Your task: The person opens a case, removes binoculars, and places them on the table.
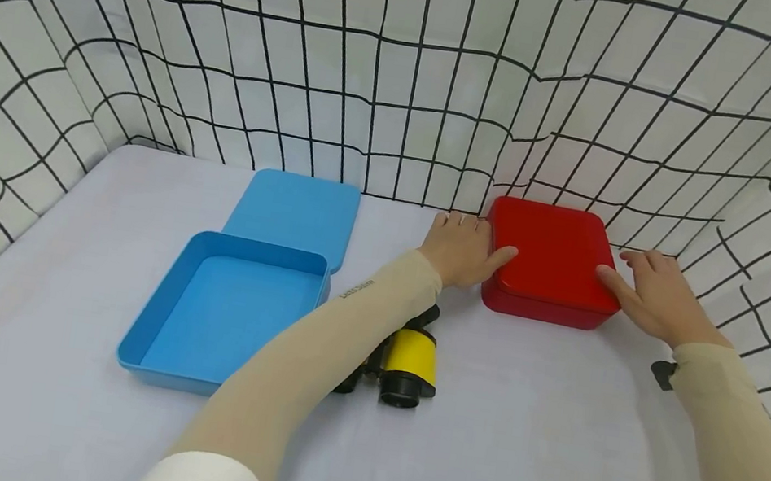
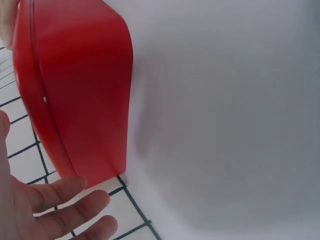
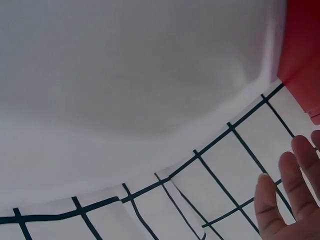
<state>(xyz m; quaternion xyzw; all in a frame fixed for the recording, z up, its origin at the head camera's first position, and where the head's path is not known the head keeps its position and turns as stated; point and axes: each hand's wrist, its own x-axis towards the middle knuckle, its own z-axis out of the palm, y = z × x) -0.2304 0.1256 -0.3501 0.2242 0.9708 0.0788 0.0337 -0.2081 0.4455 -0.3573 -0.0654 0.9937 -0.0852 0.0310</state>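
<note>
Your left grip [image 1: 464, 250] and right grip [image 1: 660, 302], fingers extended, holding nothing, flank the glossy red rectangular box [image 1: 549, 255]. Probably light, stiff, slippery; grasp at 9 and 3 o'clock.

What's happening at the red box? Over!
Left hand, right hand: at opposite sides of red box. Closed, nothing stacked on top. Binoculars nearby, partly hidden by left sleeve.

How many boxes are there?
2: an open blue box on the left, partly covered by the left sleeve, and a closed red box between the left hand and right hand.
</note>
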